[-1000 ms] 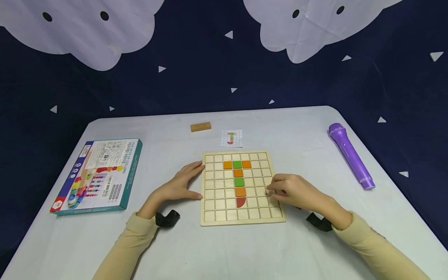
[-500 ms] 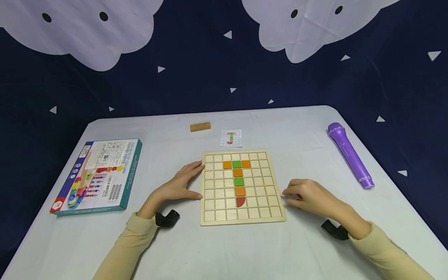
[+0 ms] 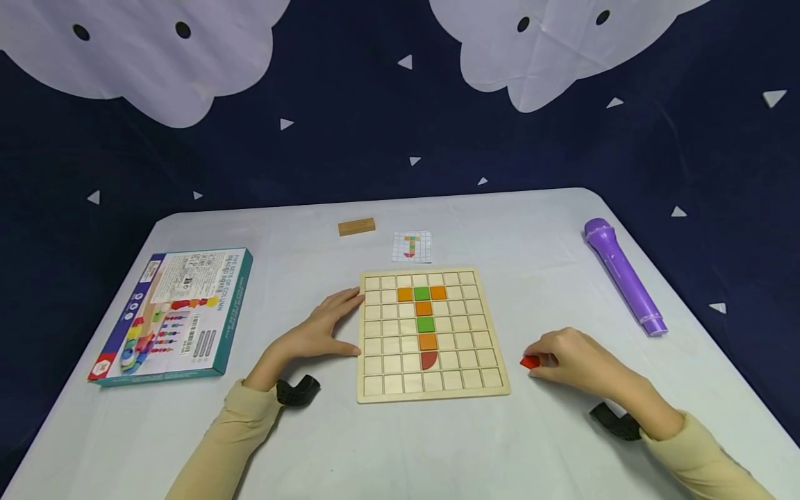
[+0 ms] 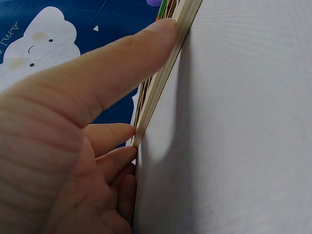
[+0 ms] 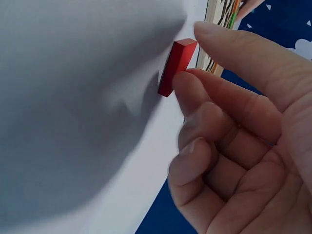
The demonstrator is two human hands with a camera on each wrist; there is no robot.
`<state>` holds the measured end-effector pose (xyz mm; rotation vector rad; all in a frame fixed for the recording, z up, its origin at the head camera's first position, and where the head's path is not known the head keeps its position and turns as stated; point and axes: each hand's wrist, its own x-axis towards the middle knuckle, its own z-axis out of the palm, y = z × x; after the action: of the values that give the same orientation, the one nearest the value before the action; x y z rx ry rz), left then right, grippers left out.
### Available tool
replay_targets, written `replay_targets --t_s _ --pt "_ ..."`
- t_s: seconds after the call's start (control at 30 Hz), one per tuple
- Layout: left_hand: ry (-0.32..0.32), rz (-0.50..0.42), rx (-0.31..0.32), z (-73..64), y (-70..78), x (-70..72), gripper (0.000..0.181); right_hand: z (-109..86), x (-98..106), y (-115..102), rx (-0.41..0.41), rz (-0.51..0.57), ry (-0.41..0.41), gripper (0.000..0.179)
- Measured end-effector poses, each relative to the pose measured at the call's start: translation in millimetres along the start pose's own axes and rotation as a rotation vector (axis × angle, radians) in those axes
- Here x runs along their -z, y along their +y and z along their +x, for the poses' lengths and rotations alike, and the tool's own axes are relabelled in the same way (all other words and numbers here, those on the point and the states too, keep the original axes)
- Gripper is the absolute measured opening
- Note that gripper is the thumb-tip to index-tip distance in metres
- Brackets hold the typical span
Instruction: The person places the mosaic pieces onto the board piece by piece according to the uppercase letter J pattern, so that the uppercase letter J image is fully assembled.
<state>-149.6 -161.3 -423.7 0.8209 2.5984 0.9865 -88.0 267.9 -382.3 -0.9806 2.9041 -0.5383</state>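
A square wooden grid board (image 3: pixel 390 384) lies on the white table, with orange and green squares (image 3: pixel 425 324) in a T-like line and a red quarter-round piece (image 3: pixel 429 360) at its foot. Along the board's left edge rests my left hand (image 3: pixel 321 326), fingers spread; the left wrist view shows thumb and fingertips touching the board's side (image 4: pixel 161 83). Right of the board, my right hand (image 3: pixel 571 357) pinches a small red block (image 5: pixel 178 68) at the thumb and index fingertips, close over the table. The other fingers curl in toward the palm.
Behind the board lies a small card (image 3: pixel 412 247) printed with a coloured J shape, beside a brown wooden block (image 3: pixel 356 227). A boxed toy set (image 3: pixel 175 316) lies at the left, a purple microphone-shaped tube (image 3: pixel 625 278) at the right. A dark cloud-patterned cloth (image 3: pixel 350 104) hangs behind.
My right hand has moved off the board's right edge, to the right and toward me; the red block now shows at its fingertips. My left hand and the pieces on the board stay put.
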Motion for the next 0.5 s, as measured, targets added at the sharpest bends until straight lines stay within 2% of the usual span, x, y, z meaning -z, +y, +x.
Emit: replay_targets --t_s 0.13,0.33,0.5 --pt "0.001 0.000 0.000 -0.1 -0.7 0.2 0.096 1.3 -1.2 1.0 -0.028 0.016 -0.022 0.016" --pt "0.000 -0.004 0.003 -0.4 0.4 0.8 0.096 7.6 -8.1 -0.3 0.026 0.003 0.019 0.018" --pt "-0.003 -0.002 -0.003 -0.4 1.7 1.0 0.096 12.7 -14.0 -2.8 0.035 0.015 0.015 0.020"
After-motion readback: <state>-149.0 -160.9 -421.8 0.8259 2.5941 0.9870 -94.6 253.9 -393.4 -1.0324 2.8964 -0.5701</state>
